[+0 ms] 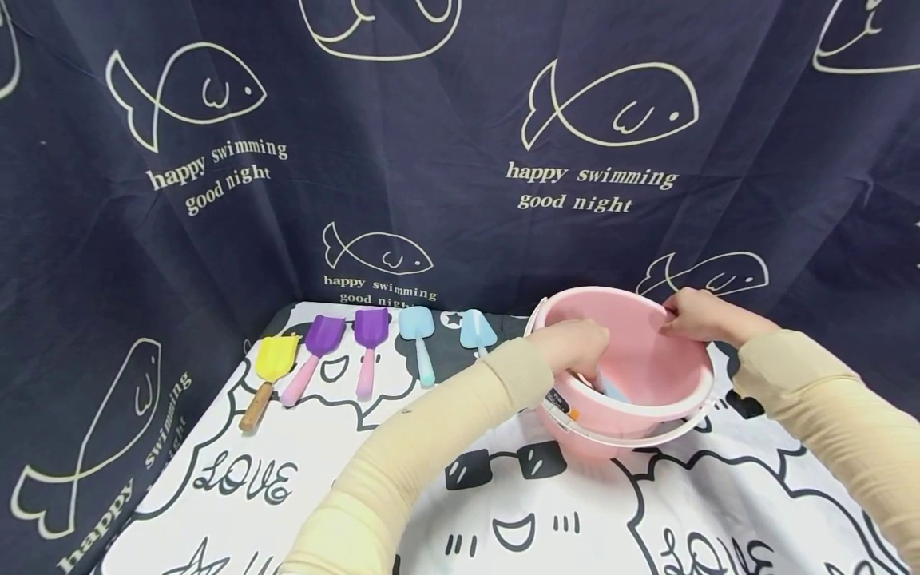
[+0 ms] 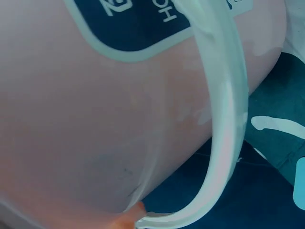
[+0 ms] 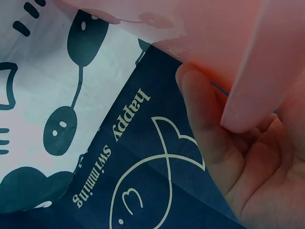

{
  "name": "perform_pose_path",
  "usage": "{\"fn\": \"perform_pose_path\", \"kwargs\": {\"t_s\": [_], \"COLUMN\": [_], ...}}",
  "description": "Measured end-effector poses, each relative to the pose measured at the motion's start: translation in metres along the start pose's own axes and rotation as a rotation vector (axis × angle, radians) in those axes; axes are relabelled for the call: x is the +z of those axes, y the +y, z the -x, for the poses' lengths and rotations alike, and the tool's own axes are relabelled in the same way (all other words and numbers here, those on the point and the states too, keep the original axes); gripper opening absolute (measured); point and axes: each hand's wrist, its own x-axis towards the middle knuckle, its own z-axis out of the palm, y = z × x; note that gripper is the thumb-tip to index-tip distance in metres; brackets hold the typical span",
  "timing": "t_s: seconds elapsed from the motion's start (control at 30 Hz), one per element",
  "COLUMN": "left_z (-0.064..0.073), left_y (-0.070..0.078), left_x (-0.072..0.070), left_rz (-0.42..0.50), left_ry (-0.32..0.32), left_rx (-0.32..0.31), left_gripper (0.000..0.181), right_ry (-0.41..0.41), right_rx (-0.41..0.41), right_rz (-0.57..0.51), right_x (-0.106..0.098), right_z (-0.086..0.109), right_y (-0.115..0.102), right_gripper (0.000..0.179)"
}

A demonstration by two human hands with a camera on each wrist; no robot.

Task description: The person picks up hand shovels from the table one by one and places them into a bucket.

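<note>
A pink bucket (image 1: 640,343) with a white rim and handle is tilted on the patterned cloth. My left hand (image 1: 575,345) reaches over its left rim, with the fingers down inside. At those fingertips is a light blue piece (image 1: 612,390), mostly hidden by the hand and the near wall; its kind does not show. In the left wrist view the bucket's outer wall (image 2: 119,109) and the handle (image 2: 226,100) fill much of the picture. My right hand (image 1: 695,315) grips the far right rim, thumb and fingers on either side of the pink wall (image 3: 259,81).
Left of the bucket lies a row of small shovels: a yellow one (image 1: 276,357) with a wooden handle, two purple ones (image 1: 325,335) with pink handles, and two light blue ones (image 1: 417,323). A dark fish-print curtain (image 1: 460,160) hangs behind the table (image 1: 323,471).
</note>
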Motion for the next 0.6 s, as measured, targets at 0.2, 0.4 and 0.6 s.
{"fn": "perform_pose_path", "kwargs": {"t_s": [0.2, 0.4, 0.6], "left_z": [0.006, 0.018, 0.034], "left_y": [0.002, 0.002, 0.004], "left_x": [-0.005, -0.014, -0.021], "left_rz": [-0.052, -0.131, -0.179], "left_ry": [0.025, 0.058, 0.103], "left_rx": [0.034, 0.073, 0.109], "left_gripper": [0.023, 0.012, 0.013], "right_ry": [-0.003, 0.003, 0.001], "right_rx": [-0.004, -0.006, -0.010], "right_rz": [-0.004, 0.005, 0.009], "right_x": [0.000, 0.000, 0.000], "right_z": [0.000, -0.001, -0.001], "right_y": [0.001, 0.002, 0.003], "right_gripper": [0.018, 0.015, 0.014]}}
